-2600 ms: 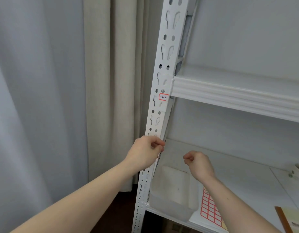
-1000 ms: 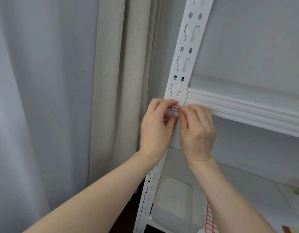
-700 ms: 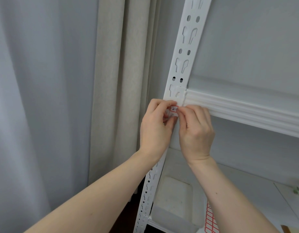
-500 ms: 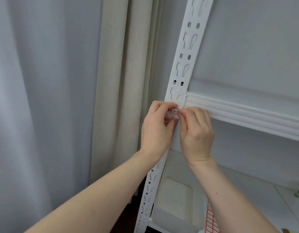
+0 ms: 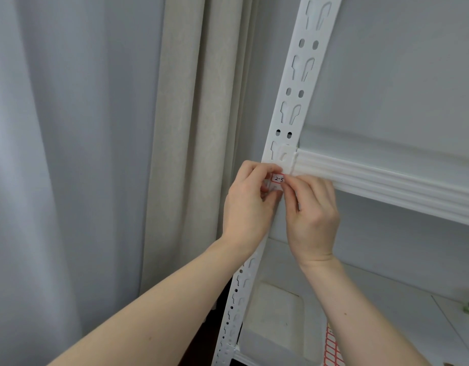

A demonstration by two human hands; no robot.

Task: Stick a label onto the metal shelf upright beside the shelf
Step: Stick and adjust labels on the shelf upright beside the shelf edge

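Observation:
A small white label with a red border and the handwriting "2-5" lies on the white slotted metal upright, just below where the shelf beam joins it. My left hand comes from the left, its thumb and forefinger closed around the label's left side. My right hand comes from the right, its forefinger tip over the label's right edge. The fingers hide the lower part of the label and the upright behind it.
Grey and beige curtains hang close to the left of the upright. On the lower shelf stand a white tray and a sheet of red-bordered labels. A grey wall is behind the shelves.
Both hands rose from the lower shelf level to the label under the beam. Over the last second they stay on the label with hardly any movement.

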